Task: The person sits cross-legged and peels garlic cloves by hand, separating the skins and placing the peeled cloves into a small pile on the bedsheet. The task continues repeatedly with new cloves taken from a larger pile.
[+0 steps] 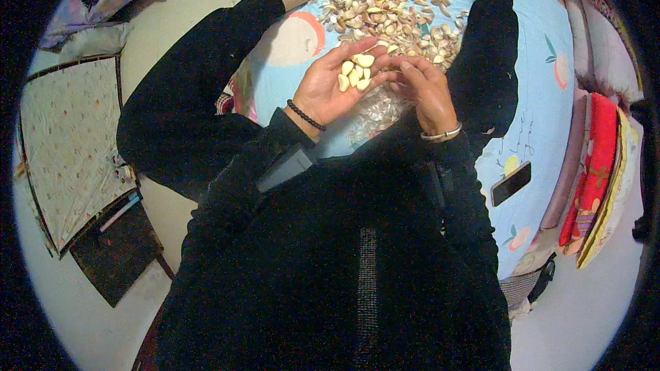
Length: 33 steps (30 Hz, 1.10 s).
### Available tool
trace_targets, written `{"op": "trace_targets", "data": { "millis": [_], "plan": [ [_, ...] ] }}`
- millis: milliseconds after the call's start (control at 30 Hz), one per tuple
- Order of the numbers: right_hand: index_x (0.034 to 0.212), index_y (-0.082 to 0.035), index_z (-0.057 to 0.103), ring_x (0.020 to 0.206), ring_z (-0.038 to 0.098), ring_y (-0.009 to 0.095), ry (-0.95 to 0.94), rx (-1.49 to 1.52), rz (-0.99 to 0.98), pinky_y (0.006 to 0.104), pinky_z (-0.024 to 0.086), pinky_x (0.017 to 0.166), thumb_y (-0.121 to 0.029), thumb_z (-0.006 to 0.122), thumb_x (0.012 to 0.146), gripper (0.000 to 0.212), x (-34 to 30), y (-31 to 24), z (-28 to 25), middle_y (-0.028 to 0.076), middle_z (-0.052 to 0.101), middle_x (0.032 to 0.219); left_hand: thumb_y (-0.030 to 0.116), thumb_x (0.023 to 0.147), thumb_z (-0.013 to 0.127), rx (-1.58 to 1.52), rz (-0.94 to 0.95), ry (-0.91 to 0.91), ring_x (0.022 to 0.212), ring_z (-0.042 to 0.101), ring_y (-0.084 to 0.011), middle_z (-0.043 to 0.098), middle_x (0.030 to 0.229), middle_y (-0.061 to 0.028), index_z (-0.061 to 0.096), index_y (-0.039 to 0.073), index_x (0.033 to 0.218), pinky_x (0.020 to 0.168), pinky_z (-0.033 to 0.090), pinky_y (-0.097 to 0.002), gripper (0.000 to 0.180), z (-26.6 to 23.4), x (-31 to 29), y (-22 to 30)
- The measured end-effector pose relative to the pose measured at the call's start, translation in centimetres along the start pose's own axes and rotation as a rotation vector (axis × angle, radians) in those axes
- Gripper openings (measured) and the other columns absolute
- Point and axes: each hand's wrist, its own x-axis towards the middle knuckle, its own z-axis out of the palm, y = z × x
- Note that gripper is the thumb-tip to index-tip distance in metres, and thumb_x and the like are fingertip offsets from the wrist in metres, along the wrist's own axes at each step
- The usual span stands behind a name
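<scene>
Cupped open, the left hand (328, 89) cradles peeled garlic cloves (355, 72) just below the unpeeled pile (392, 10), while the right hand (425, 89) pinches one at its edge, so tilting the palm could likely spill them.

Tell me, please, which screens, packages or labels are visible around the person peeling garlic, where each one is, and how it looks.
Phone: lies on the light blue patterned cloth, to the right of the right hand; flat dark rectangle, its screen is dark.
No packages, labels or signs can be made out.
The left hand holds only peeled garlic cloves.
</scene>
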Motion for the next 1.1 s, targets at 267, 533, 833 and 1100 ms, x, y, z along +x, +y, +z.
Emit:
{"op": "trace_targets", "data": {
  "millis": [267,533,833,1100],
  "plan": [
    [0.092,-0.002,0.056,0.082,0.054,0.015,0.081,0.734,-0.259,0.0269,0.045,0.077,-0.018,0.048,0.092,0.017,2.2,0.4,3.3,0.006,0.056,0.085,0.025,0.095,0.038,0.084,0.239,0.109,0.094,0.057,-0.02,0.061,0.098,-0.0102,0.053,0.001,0.111,0.086,0.046,-0.0342,0.033,1.6,5.5,-2.1],
    [0.101,-0.002,0.056,0.089,0.054,0.014,-0.006,0.699,-0.249,0.0276,0.044,0.08,-0.017,0.05,0.091,0.02,3.5,-1.1,0.6,0.005,0.059,0.094,0.028,0.096,0.036,-0.032,0.031,-0.096,0.098,0.056,-0.0265,0.057,0.107,-0.0158,0.051,-0.002,0.114,0.091,0.044,-0.0377,0.038,2.9,6.7,-1.1],
    [0.08,-0.004,0.064,0.071,0.063,0.026,0.123,-0.834,-0.311,0.0338,0.049,0.065,-0.016,0.058,0.077,0.014,0.3,-0.1,-2.5,0.012,0.065,0.078,0.022,0.091,0.05,-0.083,0.055,0.017,0.076,0.053,-0.0169,0.053,0.092,-0.0099,0.052,-0.001,0.101,0.062,0.047,-0.0274,0.025,-0.8,1.6,4.9],
    [0.074,-0.003,0.058,0.075,0.056,0.034,-0.031,-1.466,-0.629,0.0463,0.045,0.061,-0.016,0.063,0.07,0.015,0.6,2.3,-0.7,0.016,0.054,0.076,0.029,0.089,0.053,0.053,0.075,0.006,0.076,0.054,-0.0194,0.057,0.088,-0.0104,0.055,0.0,0.088,0.062,0.047,-0.0292,0.029,-1.3,0.2,5.2]
  ]
}}
